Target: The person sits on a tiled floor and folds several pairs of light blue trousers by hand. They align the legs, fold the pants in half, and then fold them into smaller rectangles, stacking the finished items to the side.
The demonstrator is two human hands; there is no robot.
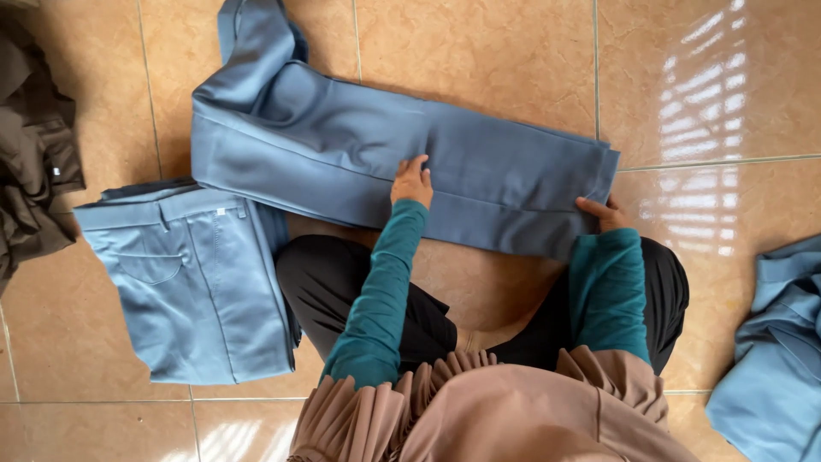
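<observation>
A pair of blue-grey trousers [342, 145] lies flat on the tiled floor in front of me, legs stretched to the right. My left hand [412, 181] presses palm down on the middle of the trouser legs. My right hand [602, 214] grips the near corner of the leg hems at the right end, fingers partly under the cloth. Both arms wear teal sleeves. I sit cross-legged in black trousers with a tan pleated garment over my lap.
A folded stack of blue-grey trousers [192, 282] sits at my left. A dark brown heap of clothes [34, 145] lies at the far left edge. More blue-grey cloth [774, 359] is bunched at the right edge. Bright window light glares on the tiles at upper right.
</observation>
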